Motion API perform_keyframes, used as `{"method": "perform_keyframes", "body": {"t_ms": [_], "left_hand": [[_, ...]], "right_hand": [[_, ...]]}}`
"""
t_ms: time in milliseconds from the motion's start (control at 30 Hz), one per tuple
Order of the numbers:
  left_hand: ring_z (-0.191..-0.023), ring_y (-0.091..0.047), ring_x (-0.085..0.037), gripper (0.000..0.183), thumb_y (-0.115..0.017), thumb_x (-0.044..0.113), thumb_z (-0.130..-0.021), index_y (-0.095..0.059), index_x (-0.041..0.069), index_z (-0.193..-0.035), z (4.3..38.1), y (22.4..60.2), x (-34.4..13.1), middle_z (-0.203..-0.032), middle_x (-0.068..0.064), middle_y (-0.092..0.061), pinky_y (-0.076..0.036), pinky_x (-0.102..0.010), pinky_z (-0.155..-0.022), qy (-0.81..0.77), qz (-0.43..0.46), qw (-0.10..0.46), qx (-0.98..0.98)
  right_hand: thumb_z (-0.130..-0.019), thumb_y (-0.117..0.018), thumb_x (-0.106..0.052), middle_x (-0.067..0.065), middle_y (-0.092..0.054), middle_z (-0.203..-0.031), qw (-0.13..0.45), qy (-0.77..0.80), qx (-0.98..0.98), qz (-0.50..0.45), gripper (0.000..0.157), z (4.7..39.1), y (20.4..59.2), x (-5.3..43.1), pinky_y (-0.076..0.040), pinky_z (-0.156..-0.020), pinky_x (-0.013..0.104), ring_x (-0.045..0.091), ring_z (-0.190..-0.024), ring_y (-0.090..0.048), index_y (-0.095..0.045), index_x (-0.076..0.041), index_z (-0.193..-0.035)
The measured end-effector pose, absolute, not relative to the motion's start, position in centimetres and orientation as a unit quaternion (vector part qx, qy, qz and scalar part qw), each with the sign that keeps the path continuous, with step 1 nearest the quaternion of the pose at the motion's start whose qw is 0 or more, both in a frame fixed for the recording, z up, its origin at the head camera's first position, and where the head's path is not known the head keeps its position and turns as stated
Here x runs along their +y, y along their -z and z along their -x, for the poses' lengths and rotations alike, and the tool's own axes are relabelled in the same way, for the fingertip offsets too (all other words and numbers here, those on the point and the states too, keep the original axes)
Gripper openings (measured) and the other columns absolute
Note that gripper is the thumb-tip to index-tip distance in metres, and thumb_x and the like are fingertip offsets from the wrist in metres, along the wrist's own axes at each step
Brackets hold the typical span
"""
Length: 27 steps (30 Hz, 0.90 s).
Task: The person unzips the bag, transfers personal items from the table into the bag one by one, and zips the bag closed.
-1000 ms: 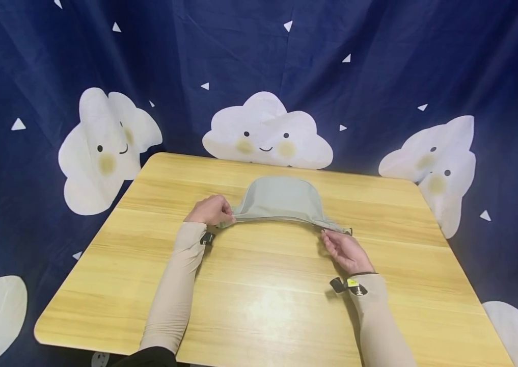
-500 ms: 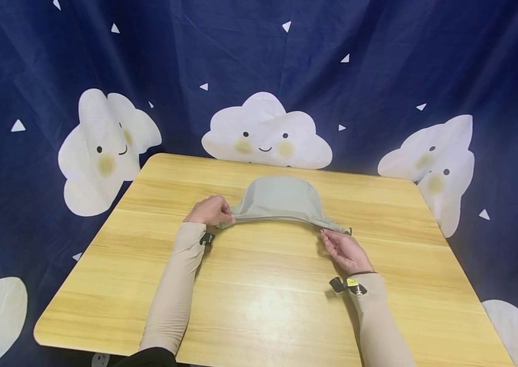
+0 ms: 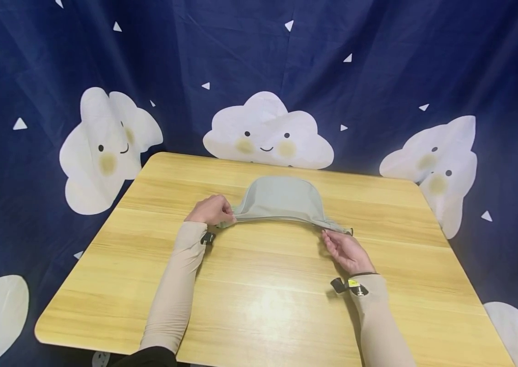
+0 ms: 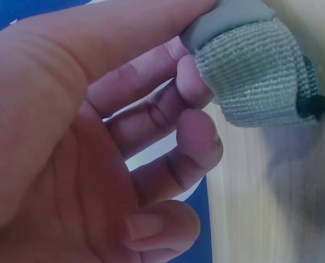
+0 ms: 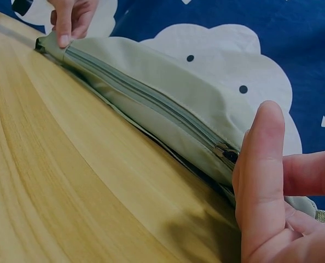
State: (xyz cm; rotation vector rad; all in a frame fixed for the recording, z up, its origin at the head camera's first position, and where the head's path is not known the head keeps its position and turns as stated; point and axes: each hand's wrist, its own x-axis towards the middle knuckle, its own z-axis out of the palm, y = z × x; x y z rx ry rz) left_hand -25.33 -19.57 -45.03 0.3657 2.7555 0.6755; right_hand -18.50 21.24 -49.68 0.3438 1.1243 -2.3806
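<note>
A grey-green waist bag (image 3: 281,196) stands on its edge on the table, its rounded side towards the back. My left hand (image 3: 211,210) pinches its left end between thumb and index finger. Beside that grip, the left wrist view shows a woven webbing tab (image 4: 250,71) with a small black end; the other fingers curl loosely. A zipper (image 5: 146,101) runs along the bag's near edge, its metal slider (image 5: 226,152) close to the right end. There my right hand (image 3: 346,250) pinches the zipper pull, which its fingertips mostly hide.
The wooden table (image 3: 259,285) has rounded corners and lies under both arms. A dark blue curtain (image 3: 249,51) with white clouds and triangles hangs right behind it and down its sides. A black strap camera mount (image 3: 349,286) sits on the right wrist.
</note>
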Motion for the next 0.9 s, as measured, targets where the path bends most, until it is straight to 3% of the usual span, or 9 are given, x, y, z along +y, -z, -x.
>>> {"method": "perform_keyframes", "body": {"t_ms": [467, 900], "left_hand": [[-0.064, -0.050, -0.013, 0.019, -0.079, 0.031, -0.090, -0.075, 0.020, -0.076, 25.43, 45.15, -19.68, -0.071, 0.007, -0.062, -0.042, -0.035, -0.065, -0.239, -0.124, 0.141, 0.953], [-0.066, -0.051, -0.014, 0.017, -0.080, 0.031, -0.090, -0.076, 0.020, -0.078, 25.34, 44.99, -19.70, -0.076, 0.006, -0.065, -0.042, -0.034, -0.066, -0.242, -0.125, 0.143, 0.952]], "right_hand": [[-0.109, -0.042, -0.003, 0.007, -0.074, -0.090, 0.246, 0.871, 0.408, -0.118, 0.031, 18.50, 49.73, 21.34, -0.057, -0.069, 0.014, 0.007, -0.075, -0.070, -0.071, -0.001, -0.100], [-0.108, -0.043, -0.003, 0.005, -0.074, -0.091, 0.243, 0.868, 0.419, -0.109, 0.028, 18.55, 50.04, 21.34, -0.056, -0.068, 0.013, 0.006, -0.074, -0.069, -0.071, -0.002, -0.104]]}}
